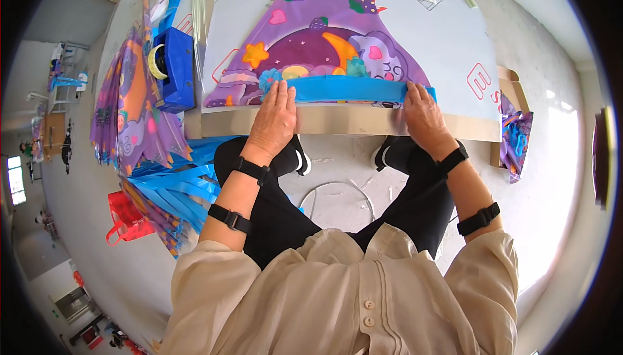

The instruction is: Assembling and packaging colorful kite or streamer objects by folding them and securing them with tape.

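Note:
A purple triangular printed sheet (305,37) lies on the white-covered table, with moon, star, strawberry and cartoon animal pictures. Across its wide near edge runs a flat blue strip (350,89). My left hand (274,118) rests on the strip's left part, fingers stretched out and close together. Toward the other end, my right hand (425,113) lies with its fingers extended over the strip and the sheet's corner. Both thumbs are mostly hidden, and no tool shows in either hand.
A blue tape dispenser (176,69) stands at the table's left. Beside it hang purple printed sheets (139,102) and blue strips (172,183). A red bag (128,217) is on the lower left. At right, a cardboard box (511,85) holds folded printed material. Thin rods (199,17) lie at the back.

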Demonstrator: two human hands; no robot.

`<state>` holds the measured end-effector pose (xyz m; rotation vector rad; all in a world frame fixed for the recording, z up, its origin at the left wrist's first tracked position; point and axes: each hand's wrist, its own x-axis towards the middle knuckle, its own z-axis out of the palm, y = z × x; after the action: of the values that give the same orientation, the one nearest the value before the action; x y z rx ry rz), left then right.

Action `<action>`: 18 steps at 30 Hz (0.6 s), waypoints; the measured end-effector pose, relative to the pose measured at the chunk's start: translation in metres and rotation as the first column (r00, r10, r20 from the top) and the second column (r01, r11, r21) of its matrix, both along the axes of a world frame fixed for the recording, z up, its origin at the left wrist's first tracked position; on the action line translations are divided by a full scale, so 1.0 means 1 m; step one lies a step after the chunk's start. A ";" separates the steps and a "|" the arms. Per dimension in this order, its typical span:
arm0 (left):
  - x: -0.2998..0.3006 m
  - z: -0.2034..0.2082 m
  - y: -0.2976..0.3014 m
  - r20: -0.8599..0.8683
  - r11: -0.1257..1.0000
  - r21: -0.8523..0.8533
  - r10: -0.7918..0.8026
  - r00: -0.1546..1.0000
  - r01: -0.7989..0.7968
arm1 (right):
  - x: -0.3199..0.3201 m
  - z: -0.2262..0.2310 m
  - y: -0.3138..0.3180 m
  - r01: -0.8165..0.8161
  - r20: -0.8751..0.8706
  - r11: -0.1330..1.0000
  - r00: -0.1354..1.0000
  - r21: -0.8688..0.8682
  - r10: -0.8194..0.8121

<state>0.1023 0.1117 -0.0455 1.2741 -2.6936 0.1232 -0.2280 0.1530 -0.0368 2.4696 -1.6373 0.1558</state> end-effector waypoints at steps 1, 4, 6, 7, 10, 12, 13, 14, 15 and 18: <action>0.003 -0.001 -0.001 0.078 0.999 -0.035 0.014 0.997 -0.011 | 0.005 -0.003 0.004 0.022 -0.069 1.000 0.997 0.008 -0.021; 0.005 -0.004 -0.005 0.162 0.994 -0.107 -0.022 0.987 0.039 | 0.012 -0.003 0.006 0.059 -0.169 0.998 0.984 0.026 -0.054; 0.003 -0.003 -0.008 0.204 0.989 -0.135 -0.039 0.978 0.068 | 0.011 -0.010 0.005 0.131 -0.205 0.991 0.971 0.016 -0.125; 0.002 -0.003 -0.011 0.209 0.982 -0.167 -0.054 0.976 0.090 | 0.009 -0.013 0.004 0.141 -0.236 0.990 0.962 0.007 -0.135; 0.006 -0.005 -0.019 0.120 0.972 -0.210 -0.077 0.990 0.102 | 0.015 -0.013 0.000 0.185 -0.217 0.983 0.959 -0.001 -0.181; 0.006 0.000 -0.027 0.017 0.971 -0.217 -0.095 0.995 0.096 | 0.012 -0.008 0.000 0.167 -0.173 0.986 0.971 -0.001 -0.165; 0.008 0.003 -0.031 -0.080 0.982 -0.160 -0.117 0.990 0.103 | 0.010 -0.004 0.000 0.145 -0.128 0.989 0.981 0.004 -0.143; 0.011 0.007 -0.036 -0.176 0.988 -0.104 -0.132 0.976 0.115 | 0.009 0.002 -0.001 0.148 -0.128 0.989 0.981 -0.001 -0.147; 0.015 0.010 -0.041 -0.208 0.992 -0.057 -0.124 0.970 0.114 | 0.007 0.010 -0.002 0.102 -0.015 0.995 0.995 0.013 -0.101; 0.013 0.020 -0.054 -0.244 0.991 0.104 -0.055 0.968 0.082 | -0.010 0.012 -0.007 0.047 0.080 0.995 0.995 0.087 -0.054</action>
<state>0.1157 0.0578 -0.0254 1.1400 -2.5614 -0.1846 -0.2384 0.1463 -0.0253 2.5124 -1.7737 0.1865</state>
